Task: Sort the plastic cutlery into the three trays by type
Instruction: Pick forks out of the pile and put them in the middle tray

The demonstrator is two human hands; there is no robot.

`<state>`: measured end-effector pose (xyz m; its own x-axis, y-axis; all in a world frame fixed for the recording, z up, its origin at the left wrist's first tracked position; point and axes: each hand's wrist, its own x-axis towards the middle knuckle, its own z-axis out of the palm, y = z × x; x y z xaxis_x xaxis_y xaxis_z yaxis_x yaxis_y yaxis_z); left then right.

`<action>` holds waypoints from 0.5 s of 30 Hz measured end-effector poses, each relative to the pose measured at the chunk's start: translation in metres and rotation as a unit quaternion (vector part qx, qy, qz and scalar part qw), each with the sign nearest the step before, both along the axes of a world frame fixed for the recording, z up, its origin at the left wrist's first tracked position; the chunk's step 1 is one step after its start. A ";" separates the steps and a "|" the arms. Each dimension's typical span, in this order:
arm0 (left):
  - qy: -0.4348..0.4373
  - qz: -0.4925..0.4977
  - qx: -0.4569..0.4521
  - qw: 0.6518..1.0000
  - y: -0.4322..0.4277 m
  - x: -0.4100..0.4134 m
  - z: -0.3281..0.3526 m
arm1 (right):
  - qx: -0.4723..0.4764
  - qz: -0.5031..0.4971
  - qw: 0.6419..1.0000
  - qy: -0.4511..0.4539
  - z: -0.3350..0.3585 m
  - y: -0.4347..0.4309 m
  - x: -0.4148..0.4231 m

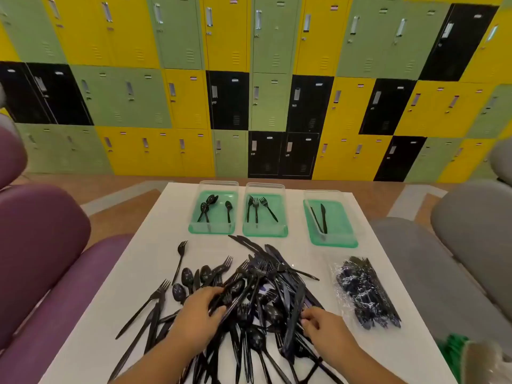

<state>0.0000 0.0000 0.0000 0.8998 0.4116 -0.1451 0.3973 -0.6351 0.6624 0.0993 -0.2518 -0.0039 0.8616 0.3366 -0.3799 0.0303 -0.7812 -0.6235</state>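
A big heap of black plastic cutlery [257,284] covers the near half of the white table [155,234]. Three clear trays on green lids stand at the far side: the left tray [213,230] holds spoons, the middle tray [264,231] holds forks, the right tray [336,241] holds two knives. My left hand [198,314] lies on the heap's left side, with thumb and fingers closing round a black piece there. My right hand [322,325] pinches a black knife [295,309] at the heap's right side.
A sealed clear bag of black cutlery [365,293] lies at the table's right. A lone fork [180,259] lies left of the heap. Purple seats [41,245] flank the left, grey seats [457,245] the right. Something green [454,353] sits at the near right corner.
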 end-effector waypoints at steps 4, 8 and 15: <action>-0.010 0.015 0.025 1.000 0.020 -0.005 -0.002 | -0.004 0.002 1.000 0.007 -0.004 0.002 0.001; -0.003 0.059 0.003 0.998 0.034 -0.017 -0.007 | 0.009 -0.003 1.000 0.001 -0.010 0.015 -0.001; -0.004 0.089 -0.019 0.996 0.057 -0.039 -0.015 | 0.050 0.015 0.998 -0.018 -0.011 0.046 -0.013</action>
<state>-0.0389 0.0567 -0.0145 0.8143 0.5589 -0.1570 0.4963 -0.5300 0.6876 0.0860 -0.2061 -0.0149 0.8634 0.3970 -0.3113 0.0765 -0.7130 -0.6970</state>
